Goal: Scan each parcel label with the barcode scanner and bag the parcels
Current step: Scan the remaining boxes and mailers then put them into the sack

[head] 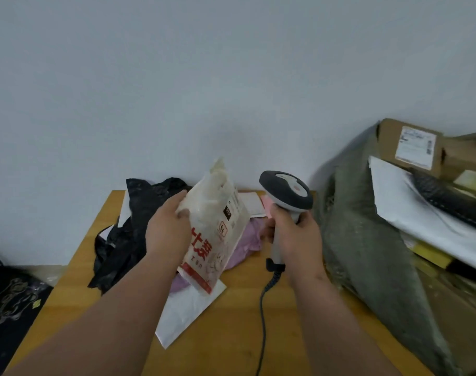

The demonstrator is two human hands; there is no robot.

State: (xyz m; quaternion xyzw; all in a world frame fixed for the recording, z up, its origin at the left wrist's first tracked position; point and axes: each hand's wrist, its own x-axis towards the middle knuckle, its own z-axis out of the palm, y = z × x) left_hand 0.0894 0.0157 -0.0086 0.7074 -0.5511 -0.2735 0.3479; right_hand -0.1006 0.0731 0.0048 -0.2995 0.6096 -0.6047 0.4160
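My left hand (167,229) grips the white parcel (213,229) by its left edge, fingers curled round the plastic, holding it up off the table at centre frame, tilted, its red-printed face turned toward the right. The parcel sits just right of that hand, top corner sticking up past my fingers, bottom corner hanging low over a flat white mailer (189,312). My right hand (295,234) is wrapped round the grip of the barcode scanner (285,194), right of centre, thumb side up. Scanner head is dark grey with a white top, above my fist, level with the parcel's upper half and near it, not touching. I cannot tell exactly where its window faces from here. Its coiled cable (262,316) drops from the handle base down to the bottom edge of the frame. Under and behind the parcel lies a pink parcel (245,242), partly hidden. Left of my left hand, crumpled black bags (125,234) are heaped on the wooden table (231,348). Some paper and a pink slip lie at the table's far edge behind the scanner. Right side of frame: a big grey-green sack (367,240), open, holding a brown cardboard box (410,145) with a white label at upper right, plus white and black mailers below it. Dark patterned cloth (11,299) at lower left. Plain pale wall fills the top half.
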